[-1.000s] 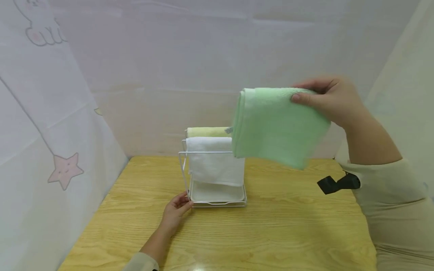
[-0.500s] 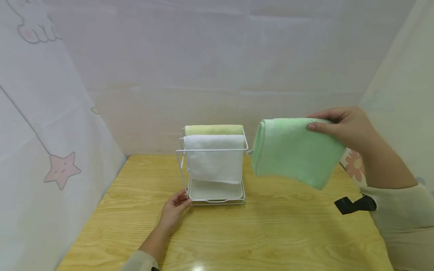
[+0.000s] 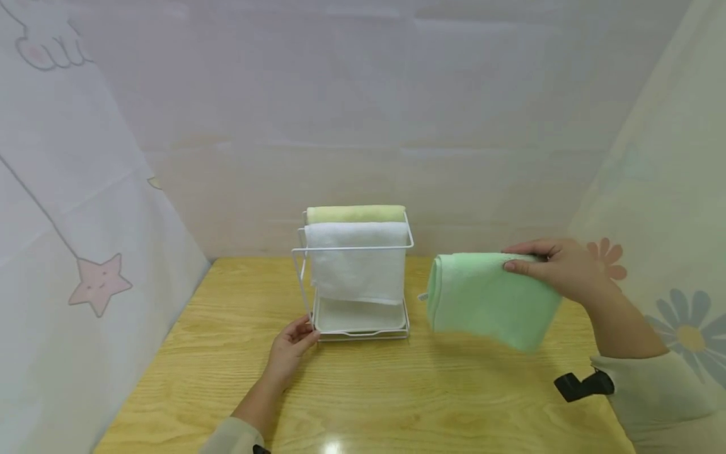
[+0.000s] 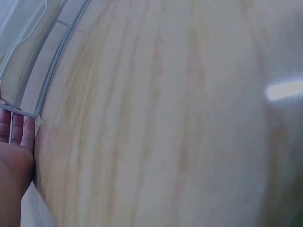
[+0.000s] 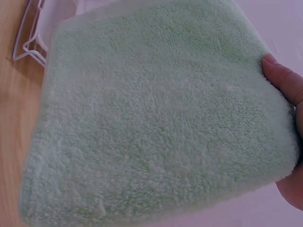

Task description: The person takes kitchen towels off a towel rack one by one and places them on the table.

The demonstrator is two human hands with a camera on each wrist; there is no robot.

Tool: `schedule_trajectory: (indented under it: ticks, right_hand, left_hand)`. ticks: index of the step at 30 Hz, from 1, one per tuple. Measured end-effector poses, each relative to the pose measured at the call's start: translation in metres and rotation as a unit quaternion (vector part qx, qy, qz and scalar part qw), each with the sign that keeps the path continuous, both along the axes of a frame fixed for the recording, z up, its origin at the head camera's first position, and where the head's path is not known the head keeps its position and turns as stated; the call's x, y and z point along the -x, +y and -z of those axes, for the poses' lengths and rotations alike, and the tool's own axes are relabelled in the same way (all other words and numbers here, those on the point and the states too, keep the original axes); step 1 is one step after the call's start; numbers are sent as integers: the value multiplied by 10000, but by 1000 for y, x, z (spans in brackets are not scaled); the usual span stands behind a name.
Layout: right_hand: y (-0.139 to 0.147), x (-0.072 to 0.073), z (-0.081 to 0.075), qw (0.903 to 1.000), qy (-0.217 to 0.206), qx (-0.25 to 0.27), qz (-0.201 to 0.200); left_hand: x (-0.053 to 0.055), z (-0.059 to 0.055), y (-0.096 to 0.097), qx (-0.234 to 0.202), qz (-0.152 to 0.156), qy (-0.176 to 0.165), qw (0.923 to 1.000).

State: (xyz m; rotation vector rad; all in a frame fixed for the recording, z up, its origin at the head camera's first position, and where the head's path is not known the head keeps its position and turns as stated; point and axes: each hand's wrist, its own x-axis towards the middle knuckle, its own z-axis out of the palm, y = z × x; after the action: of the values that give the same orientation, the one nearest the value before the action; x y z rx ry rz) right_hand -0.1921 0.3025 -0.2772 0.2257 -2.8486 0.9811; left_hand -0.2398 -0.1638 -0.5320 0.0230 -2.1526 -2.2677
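Observation:
My right hand (image 3: 567,268) pinches a folded green towel (image 3: 490,299) by its top edge, thumb in front and fingers behind. The towel hangs above the table, to the right of a white wire towel rack (image 3: 351,248); its pile fills much of the right wrist view. With thumb and fingers, my left hand (image 3: 289,350) holds the front left bottom corner of the rack. A white towel (image 3: 357,271) drapes over one bar, and behind it a yellow towel (image 3: 357,214) covers the rear bar. The rack's front bar shows bare.
A shallow white tray (image 3: 360,315) sits in the rack's base. The wooden table (image 3: 363,391) extends around the rack. Printed fabric sheets (image 3: 363,113) stand behind and at both sides.
The green towel has come down with my right hand, from in front of the rack's right side to lower on its right. My left hand stays at the rack's corner.

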Motion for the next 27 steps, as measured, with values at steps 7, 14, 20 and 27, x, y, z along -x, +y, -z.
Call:
schedule_trajectory:
  ticks: [7,14,20,27]
  right_hand:
    - [-6,-5,41,9987,-276,389,-203]
    - [-11,-15,65,9971,-348,639,-210]
    - [-16,-27,72,9961,-439,727,-236]
    - [-20,-23,91,9929,-636,942,-360]
  left_hand:
    - [2,1,0,-58,-46,-20,10000]
    - [0,-1,2,-49,-73,7,10000]
    - [-1,-3,1,-22,-50,62,10000]
    - [1,-1,1,-35,-42,-50,10000]
